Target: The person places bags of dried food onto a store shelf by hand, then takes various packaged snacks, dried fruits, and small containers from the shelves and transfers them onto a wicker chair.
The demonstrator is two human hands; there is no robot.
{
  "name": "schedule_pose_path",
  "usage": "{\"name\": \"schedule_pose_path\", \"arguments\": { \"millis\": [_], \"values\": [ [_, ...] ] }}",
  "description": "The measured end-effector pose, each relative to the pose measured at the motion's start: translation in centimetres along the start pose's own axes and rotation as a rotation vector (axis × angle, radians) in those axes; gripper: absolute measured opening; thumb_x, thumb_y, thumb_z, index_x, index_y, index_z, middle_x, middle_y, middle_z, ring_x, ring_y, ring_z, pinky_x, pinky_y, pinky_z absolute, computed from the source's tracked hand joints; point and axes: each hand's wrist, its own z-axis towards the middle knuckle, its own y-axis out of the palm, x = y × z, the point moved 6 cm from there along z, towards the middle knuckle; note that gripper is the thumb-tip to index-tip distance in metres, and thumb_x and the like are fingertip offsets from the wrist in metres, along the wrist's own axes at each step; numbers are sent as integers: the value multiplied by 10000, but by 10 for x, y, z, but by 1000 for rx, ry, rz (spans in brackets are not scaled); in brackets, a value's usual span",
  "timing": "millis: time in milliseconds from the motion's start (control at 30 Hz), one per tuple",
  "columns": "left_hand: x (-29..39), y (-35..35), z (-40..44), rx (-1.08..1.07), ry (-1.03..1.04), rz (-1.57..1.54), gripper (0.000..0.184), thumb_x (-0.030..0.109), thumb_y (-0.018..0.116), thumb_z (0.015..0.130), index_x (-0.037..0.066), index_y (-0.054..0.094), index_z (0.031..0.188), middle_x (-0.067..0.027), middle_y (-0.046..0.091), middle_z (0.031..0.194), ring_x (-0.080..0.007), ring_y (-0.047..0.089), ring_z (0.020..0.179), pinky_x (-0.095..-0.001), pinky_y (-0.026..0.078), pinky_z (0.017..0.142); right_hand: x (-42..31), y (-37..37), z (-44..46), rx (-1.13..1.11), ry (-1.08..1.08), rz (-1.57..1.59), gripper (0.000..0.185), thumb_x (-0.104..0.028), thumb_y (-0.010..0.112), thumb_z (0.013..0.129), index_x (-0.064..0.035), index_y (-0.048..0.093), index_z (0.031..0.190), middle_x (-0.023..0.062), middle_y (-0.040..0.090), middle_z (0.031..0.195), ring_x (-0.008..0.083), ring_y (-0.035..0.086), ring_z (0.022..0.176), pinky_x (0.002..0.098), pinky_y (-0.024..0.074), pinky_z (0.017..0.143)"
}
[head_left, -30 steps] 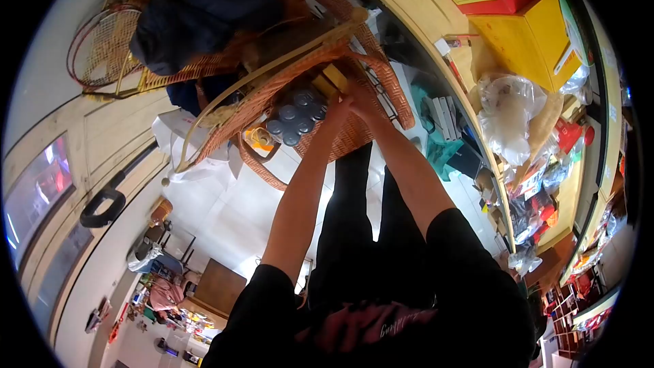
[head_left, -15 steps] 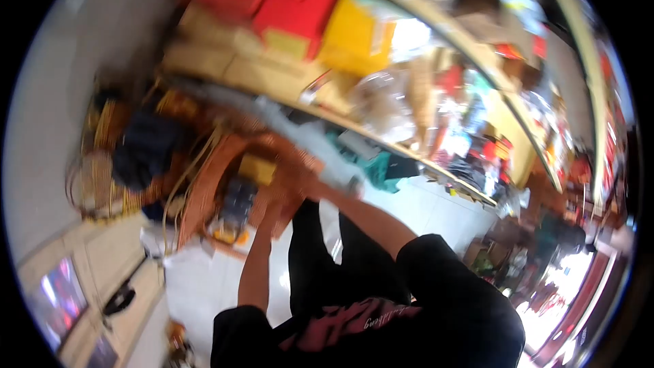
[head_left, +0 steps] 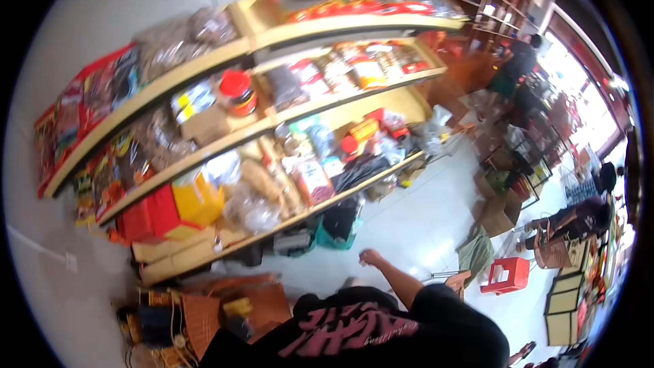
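My right hand (head_left: 370, 257) is held out in front of my body over the pale tiled floor, fingers curled in and no object visible in them. It is apart from everything, nearest to the lower edge of the wooden shelf (head_left: 334, 199) and a dark bag with teal fabric (head_left: 338, 228) beneath it. My left hand is out of view, hidden below my black shirt (head_left: 368, 327). To the lower left is a reddish-brown woven chair or basket (head_left: 202, 320), with a yellow item (head_left: 237, 307) on it.
Tiered shelves hold packaged goods, a red-lidded jar (head_left: 237, 92) and a yellow bag (head_left: 197, 201). A red plastic stool (head_left: 505, 276) and cardboard box (head_left: 501, 212) stand right. One person (head_left: 579, 221) is at the right; another person (head_left: 521, 61) is further back.
My view has swung up and to the right, showing more shelves and room. Both hands were together at the woven piece; now my right hand is away from it and my left is out of sight.
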Motion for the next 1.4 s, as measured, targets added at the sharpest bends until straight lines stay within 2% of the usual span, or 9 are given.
{"name": "schedule_pose_path", "arguments": {
  "millis": [433, 633, 800, 867, 1033, 1267, 1300, 1333, 1400],
  "values": [
    [639, 264, -49, -243, 883, 175, 142, 214, 668, 704, 74, 658, 728, -14, 599, 653, -87, 509, 546, -236, 384, 490, 293, -125, -163, 335, 451, 947, 320, -225, 431, 878, -17, 477, 1116, 139, 651, 983, 272, 630, 778, 371, 477, 558],
    [698, 295, -50, -120, 1207, 586, 222, 251, 681, 712, 48, 672, 802, -26, 619, 681, -99, 545, 596, -234, 415, 541, 308, -136, -140, 285, 455, 862, 358, -214, 417, 892, 1, 482, 1171, 127, 647, 1005, 279, 638, 794, 373, 507, 625],
    [592, 242, 49, -272, 728, 614, 174, 240, 600, 733, 74, 635, 696, -20, 569, 621, -136, 498, 514, -293, 400, 472, 369, -155, -100, 350, -99, 983, 387, -302, 521, 844, 16, 582, 1055, 132, 645, 872, 247, 613, 806, 343, 486, 730],
    [505, 201, 96, -332, 260, 88, 263, 318, 571, 789, 64, 635, 773, -24, 588, 658, -145, 537, 578, -280, 434, 556, 300, -207, -168, 585, -104, 1237, 447, -329, 578, 800, 11, 564, 1091, 161, 636, 828, 269, 598, 815, 372, 467, 775],
    [512, 181, 69, -239, 182, -41, 289, 342, 562, 802, 62, 634, 797, -22, 593, 669, -146, 546, 604, -269, 437, 591, 287, -294, -139, 810, -414, 698, 406, -312, 593, 775, -1, 600, 1037, 165, 643, 849, 270, 599, 812, 377, 468, 767],
    [798, 272, -34, -417, 616, -523, 327, 375, 549, 819, 58, 632, 832, -19, 601, 685, -148, 560, 639, -253, 440, 640, 360, -419, 14, 237, 472, 88, 252, -282, 583, 718, -77, 687, 820, 117, 659, 787, 196, 614, 670, 329, 488, 624],
    [853, 277, 4, -431, 1055, -188, 258, 308, 570, 798, 60, 641, 811, -25, 618, 713, -134, 577, 704, -246, 429, 698, 333, -452, 4, 349, 653, 208, 231, -246, 579, 719, -61, 688, 804, 119, 656, 762, 197, 607, 625, 334, 492, 603],
    [879, 323, 154, -458, 316, 129, 172, 236, 608, 743, 69, 649, 740, -27, 617, 682, -123, 572, 635, -264, 439, 606, 328, -474, 13, 441, 629, 336, 227, -205, 573, 728, -19, 676, 808, 132, 653, 743, 222, 609, 627, 343, 495, 588],
    [1007, 353, 139, -413, 577, 341, 183, 200, 639, 660, 118, 589, 505, -20, 564, 543, -120, 502, 466, -299, 367, 420, 308, -524, 33, 537, 641, 407, 219, -175, 547, 768, -33, 642, 905, 71, 659, 771, 200, 578, 569, 331, 471, 504]
  ]
}}
